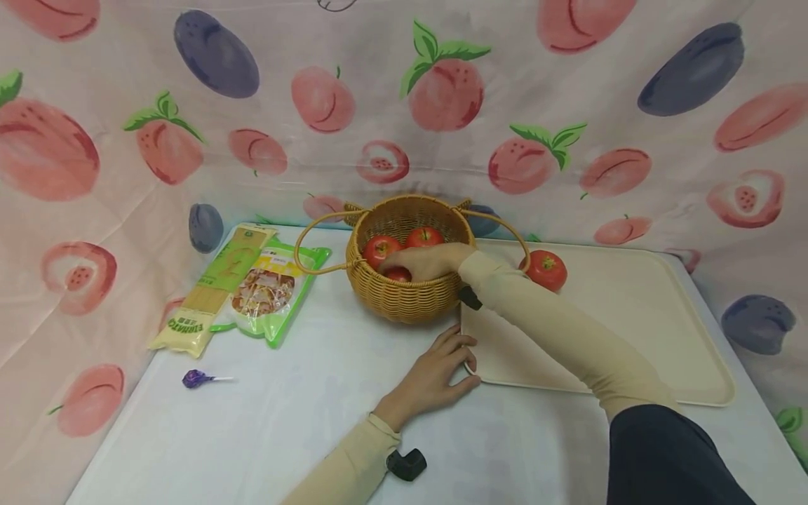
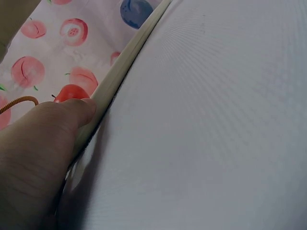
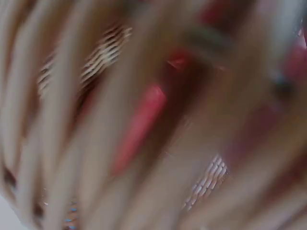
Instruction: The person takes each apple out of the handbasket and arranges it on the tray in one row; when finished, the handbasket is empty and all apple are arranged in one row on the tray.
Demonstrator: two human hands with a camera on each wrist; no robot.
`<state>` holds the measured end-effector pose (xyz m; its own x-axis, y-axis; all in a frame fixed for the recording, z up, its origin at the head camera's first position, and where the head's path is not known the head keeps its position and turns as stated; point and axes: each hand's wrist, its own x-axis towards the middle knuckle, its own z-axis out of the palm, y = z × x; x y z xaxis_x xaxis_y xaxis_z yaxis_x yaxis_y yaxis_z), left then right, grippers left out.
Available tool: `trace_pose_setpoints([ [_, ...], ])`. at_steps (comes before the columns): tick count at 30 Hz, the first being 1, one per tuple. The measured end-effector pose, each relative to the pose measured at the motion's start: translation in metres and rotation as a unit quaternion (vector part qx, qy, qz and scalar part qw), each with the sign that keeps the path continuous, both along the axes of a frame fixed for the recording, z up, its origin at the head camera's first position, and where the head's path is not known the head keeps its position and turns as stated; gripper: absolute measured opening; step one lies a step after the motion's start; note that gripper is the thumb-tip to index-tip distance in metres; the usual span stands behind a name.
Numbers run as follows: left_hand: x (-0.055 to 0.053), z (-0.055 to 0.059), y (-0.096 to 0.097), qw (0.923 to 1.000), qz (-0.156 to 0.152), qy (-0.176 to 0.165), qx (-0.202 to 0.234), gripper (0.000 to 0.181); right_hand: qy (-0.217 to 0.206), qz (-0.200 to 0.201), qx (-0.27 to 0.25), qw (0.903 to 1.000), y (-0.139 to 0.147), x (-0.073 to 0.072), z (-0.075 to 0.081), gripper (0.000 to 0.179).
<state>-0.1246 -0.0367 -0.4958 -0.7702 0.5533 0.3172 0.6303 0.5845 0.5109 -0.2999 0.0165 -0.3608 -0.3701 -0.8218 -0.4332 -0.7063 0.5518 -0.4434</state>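
A wicker basket [image 1: 404,298] stands at the back of the table with several red apples [image 1: 381,250] inside. My right hand [image 1: 435,261] reaches over its right rim, and the fingers curl down around an apple [image 1: 398,274] near the front; part of the grip is hidden. In the right wrist view the basket's weave [image 3: 158,191] fills the picture, blurred, with red showing between the strands. With fingers spread, my left hand [image 1: 432,375] rests on the left edge of a cream tray [image 1: 631,330]. Its thumb [image 2: 86,111] touches the tray's rim in the left wrist view.
Another red apple [image 1: 546,271] sits on the tray's back left part, beside the basket's right handle [image 1: 505,223]. On the left lie a noodle pack [image 1: 217,287], a green-edged food bag [image 1: 268,291] and a purple lollipop [image 1: 197,379]. A fruit-print cloth [image 1: 379,91] hangs behind.
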Motion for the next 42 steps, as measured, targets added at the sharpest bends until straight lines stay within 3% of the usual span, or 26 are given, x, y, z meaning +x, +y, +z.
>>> trace_pose_setpoints([
  [4, 0.000, 0.000, 0.000, 1.0000, 0.003, 0.000, -0.001, 0.017, -0.016, -0.020, -0.019, 0.9995, 0.003, -0.002, 0.003, 0.056],
  [14, 0.002, 0.000, 0.001, 0.9999, 0.001, -0.008, 0.006, 0.018, -0.023, -0.026, -0.041, 0.9986, 0.011, -0.003, 0.007, 0.052],
  [24, -0.001, 0.001, -0.001, 1.0000, 0.003, -0.006, 0.003, 0.017, -0.028, -0.041, -0.107, 0.9931, 0.028, -0.002, 0.017, 0.050],
  [42, 0.001, -0.003, 0.001, 0.9999, 0.005, -0.012, 0.007, 0.016, 0.017, -0.080, -0.193, 0.9778, 0.043, 0.002, 0.014, 0.056],
])
